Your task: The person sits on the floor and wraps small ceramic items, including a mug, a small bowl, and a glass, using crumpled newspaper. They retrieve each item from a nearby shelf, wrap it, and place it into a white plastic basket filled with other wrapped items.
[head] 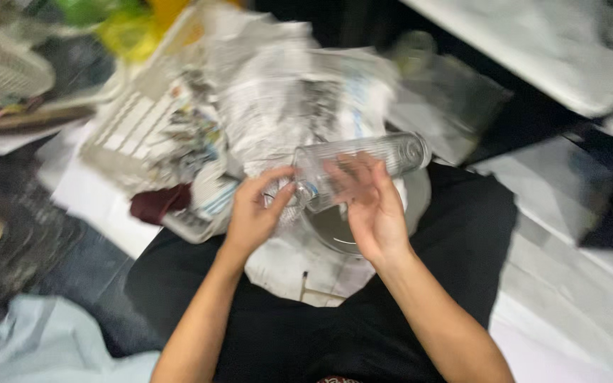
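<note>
Fingers (272,186) of the left hand (253,216) curl in around the open mouth end of a clear ribbed glass (360,167), thumb and forefinger pinching near its rim, though motion blur keeps me from telling exactly how tight the grip is. Opposite it, the right hand (367,206) has its fingers spread and lying along the underside and near wall of the glass, cradling it rather than closing round it. That glass lies tilted on its side above the person's lap, its base pointing up and to the right, its mouth down toward the left hand. Just under the hands sits a pale round plate (413,206), partly hidden, resting on a sheet of white paper (285,266) spread over the black-clad lap (462,241). Beyond the hands, toward the top of the view, a big heap of crumpled newspaper (285,92) spills out of a white plastic basket (125,124); a dark red cloth (157,202) lies at the basket's near edge. Yellow and green bags (133,25) show blurred at the top left corner, next to a white slatted thing (1,60). White marble slabs (533,50) run along the right side, and a light blue cloth (44,340) lies at the lower left.
</note>
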